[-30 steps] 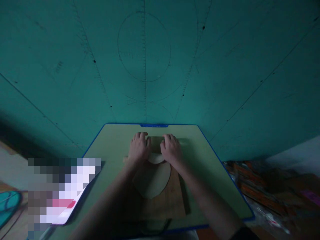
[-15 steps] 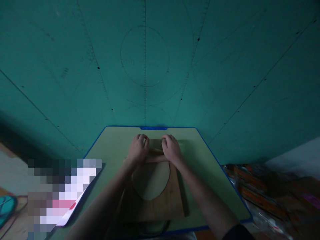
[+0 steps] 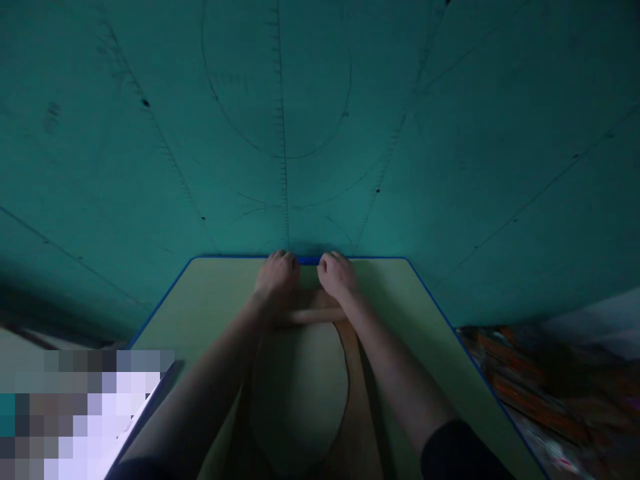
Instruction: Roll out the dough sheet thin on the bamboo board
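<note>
Side by side, my left hand (image 3: pixel 279 275) and my right hand (image 3: pixel 338 275) are at the far end of the table, fingers curled under and fingertips hidden. Just nearer than them a wooden rolling pin (image 3: pixel 316 317) lies crosswise, its ends covered by my wrists; whether my palms press on it I cannot tell. Under and in front of the pin is a flat, pale, rounded sheet (image 3: pixel 300 393), dough-like, with a dark outline. It lies on a wooden board (image 3: pixel 363 413), whose near end is out of frame.
The pale table (image 3: pixel 395 293) has a blue rim and stands against a green wall (image 3: pixel 320 187) marked with lines and circles. Blurred orange and plastic-wrapped items (image 3: pixel 530 380) lie to the right. A bright, partly pixelated object (image 3: pixel 125 420) stands at the lower left.
Both my hands have moved farther away, to the table's far edge. The view has come closer, so the pale sheet looks larger and the board's near end has left the frame.
</note>
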